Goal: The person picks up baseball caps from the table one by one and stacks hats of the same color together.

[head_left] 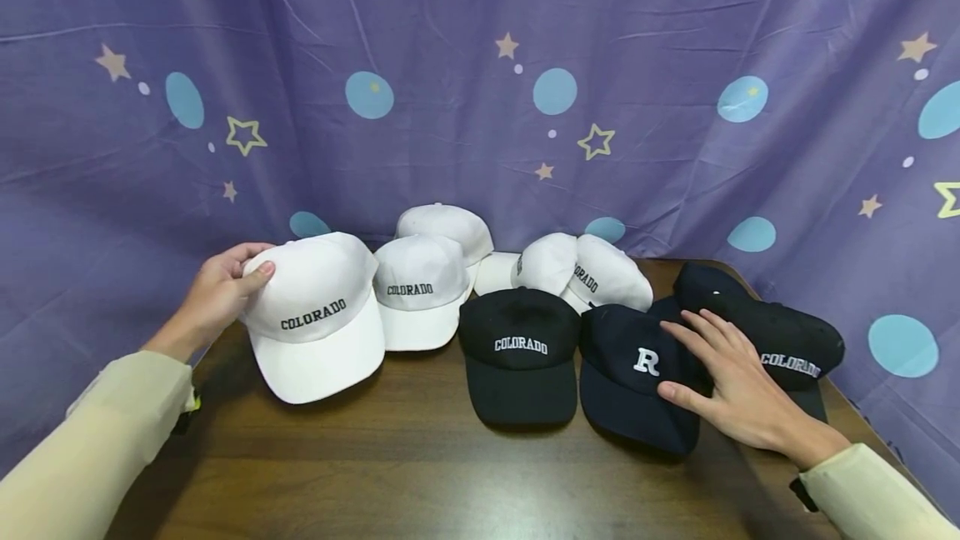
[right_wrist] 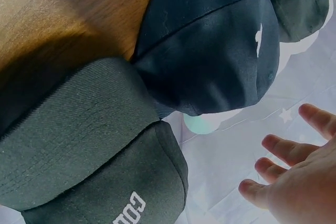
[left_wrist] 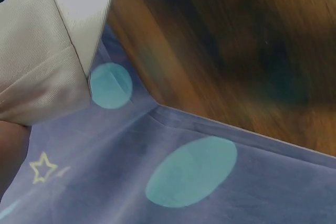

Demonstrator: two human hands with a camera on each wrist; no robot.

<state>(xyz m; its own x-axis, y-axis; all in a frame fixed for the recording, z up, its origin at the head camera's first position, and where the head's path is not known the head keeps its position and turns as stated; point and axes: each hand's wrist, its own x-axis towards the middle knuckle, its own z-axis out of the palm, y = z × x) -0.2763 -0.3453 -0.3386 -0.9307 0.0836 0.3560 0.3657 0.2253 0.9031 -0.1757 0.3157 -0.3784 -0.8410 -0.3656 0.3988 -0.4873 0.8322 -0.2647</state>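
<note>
A white baseball cap (head_left: 311, 286) with COLORADO in dark letters is gripped at its left side by my left hand (head_left: 219, 294), thumb on the front of the crown. In the left wrist view that cap (left_wrist: 39, 66) hangs over the table edge region at upper left. My right hand (head_left: 738, 386) is held with fingers spread in front of a navy cap (head_left: 618, 352) marked R and a black COLORADO cap (head_left: 798, 340). The right wrist view shows no cap in that hand (right_wrist: 299, 177). Part of the navy cap is hidden behind the fingers.
More white caps stand at the back: one COLORADO cap (head_left: 420, 282), another behind it (head_left: 446, 223), and a pair (head_left: 551, 261) lying sideways. A black COLORADO cap (head_left: 520, 348) sits at the middle. The brown wooden table (head_left: 390, 473) meets a purple curtain (head_left: 465, 107).
</note>
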